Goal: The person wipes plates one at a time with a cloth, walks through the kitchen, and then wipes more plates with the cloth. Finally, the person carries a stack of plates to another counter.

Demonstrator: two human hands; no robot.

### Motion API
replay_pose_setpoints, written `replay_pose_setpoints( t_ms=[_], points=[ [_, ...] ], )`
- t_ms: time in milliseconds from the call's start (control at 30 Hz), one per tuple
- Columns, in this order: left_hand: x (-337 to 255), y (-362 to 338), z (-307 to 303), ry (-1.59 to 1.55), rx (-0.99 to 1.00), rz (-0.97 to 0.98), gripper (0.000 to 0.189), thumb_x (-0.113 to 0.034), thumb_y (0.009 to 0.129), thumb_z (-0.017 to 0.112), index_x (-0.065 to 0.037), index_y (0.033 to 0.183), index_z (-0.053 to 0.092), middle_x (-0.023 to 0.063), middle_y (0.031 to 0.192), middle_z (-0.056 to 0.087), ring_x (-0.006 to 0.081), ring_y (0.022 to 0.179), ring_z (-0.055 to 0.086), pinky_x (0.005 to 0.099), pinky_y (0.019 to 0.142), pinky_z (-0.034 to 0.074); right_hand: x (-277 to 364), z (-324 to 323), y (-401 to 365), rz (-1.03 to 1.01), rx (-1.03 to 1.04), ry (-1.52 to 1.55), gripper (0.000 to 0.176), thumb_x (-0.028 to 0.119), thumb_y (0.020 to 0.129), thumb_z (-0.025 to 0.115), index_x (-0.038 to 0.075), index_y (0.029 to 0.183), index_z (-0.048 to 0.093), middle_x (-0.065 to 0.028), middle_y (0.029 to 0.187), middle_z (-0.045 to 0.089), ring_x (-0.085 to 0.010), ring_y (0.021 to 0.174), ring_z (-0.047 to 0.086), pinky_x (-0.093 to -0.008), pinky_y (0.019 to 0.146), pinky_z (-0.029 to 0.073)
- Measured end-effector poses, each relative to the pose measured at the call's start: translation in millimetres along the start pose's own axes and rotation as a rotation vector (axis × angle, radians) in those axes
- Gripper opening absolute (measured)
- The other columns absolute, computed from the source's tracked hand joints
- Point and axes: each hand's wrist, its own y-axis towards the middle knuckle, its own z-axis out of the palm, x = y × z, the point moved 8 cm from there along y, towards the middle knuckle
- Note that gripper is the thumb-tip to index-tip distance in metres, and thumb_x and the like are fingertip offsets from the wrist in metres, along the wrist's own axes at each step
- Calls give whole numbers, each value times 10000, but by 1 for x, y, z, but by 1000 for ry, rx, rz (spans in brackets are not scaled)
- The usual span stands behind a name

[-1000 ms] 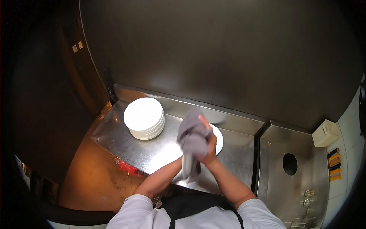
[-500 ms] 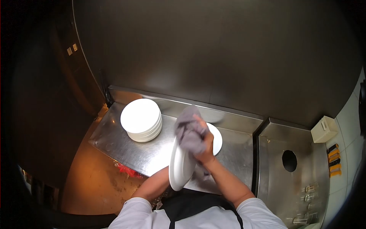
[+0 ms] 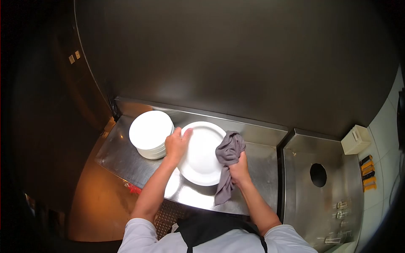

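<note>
A round white plate (image 3: 201,154) is held over the steel counter, its face turned up toward me. My left hand (image 3: 176,144) grips its left rim, with the thumb on the upper face and the other fingers out of sight behind it. At the opposite rim, my right hand (image 3: 240,169) is closed around a bunched grey cloth (image 3: 230,147). Part of the cloth lies over the plate's edge, and a loose end hangs below the hand. Just left of my left hand stands a stack of white plates (image 3: 151,130).
The steel counter (image 3: 126,156) ends against a dark wall (image 3: 219,55). To the right is a lower steel surface with a dark round hole (image 3: 318,175) and several glasses (image 3: 342,215). A cream holder (image 3: 355,140) and yellow-and-black handles (image 3: 368,173) are along the right wall.
The plate has gone from edge-on to facing up. My left hand has come into view on its left rim. My right hand and the cloth have moved right and down to the opposite rim.
</note>
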Motion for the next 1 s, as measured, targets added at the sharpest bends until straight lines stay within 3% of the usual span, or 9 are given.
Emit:
replay_pose_setpoints(
  t_ms=[67,167,200,300,467,600,900,967,1000],
  points=[
    [-18,0,-15,-119,141,-7,353,-362,932,649,-17,1001,622,165,769,693,291,671,666,385,655,521,-53,-20,22,98,-42,183,496,89,896,668,13,1343,467,-86,1253,593,-202,1099,588,-364,960,490],
    [-28,-4,-23,-1115,344,-118,490,-296,932,655,-17,1298,487,147,1028,702,249,922,679,338,825,523,-108,-49,40,169,-170,632,460,110,894,684,23,1310,506,-82,1228,614,-214,1069,608,-391,933,519],
    [-60,-15,-37,-1555,446,-124,669,-236,939,649,-9,1452,285,155,1224,611,219,1128,597,327,966,467,-94,-39,42,212,-149,707,425,125,879,716,42,1264,557,-69,1187,640,-230,1044,623,-414,921,534],
    [-30,-62,5,-1103,111,74,612,-209,954,641,1,1433,323,167,1282,567,190,1167,562,325,1000,443,-77,-25,53,163,-229,696,417,91,898,690,98,1290,547,-13,1171,619,-158,1022,600,-311,886,510],
    [-28,-113,17,-1218,-298,-310,359,-135,956,637,36,1259,548,112,1163,654,162,1033,614,298,919,471,-94,7,26,202,-188,625,508,60,838,765,101,1293,542,-2,1163,614,-157,1035,587,-330,924,493],
    [-7,-111,-16,-876,-54,-218,264,-134,949,644,45,1143,628,89,1048,692,145,939,635,289,824,509,-110,1,13,317,-12,416,593,36,775,813,78,1299,539,-8,1159,613,-155,1053,582,-328,941,485],
    [-47,-108,-48,-281,808,-57,281,-180,918,648,-45,1164,630,195,978,708,309,812,693,368,796,526,54,52,38,-206,737,-713,483,121,778,732,86,1247,617,-115,1127,685,-215,1008,671,-329,905,514],
    [-48,-108,-33,-287,732,35,263,-153,910,648,-57,1154,640,173,961,712,290,826,689,371,790,517,59,81,33,-457,911,-866,499,131,762,759,61,1236,621,-94,1177,683,-204,1038,662,-322,925,510],
    [-38,-112,-19,-332,657,104,268,-146,907,649,-57,1159,639,167,953,712,284,828,688,369,791,516,78,96,24,-451,975,-917,550,55,759,680,111,1298,583,-149,1152,670,-327,1058,651,-376,908,524]
  ],
)
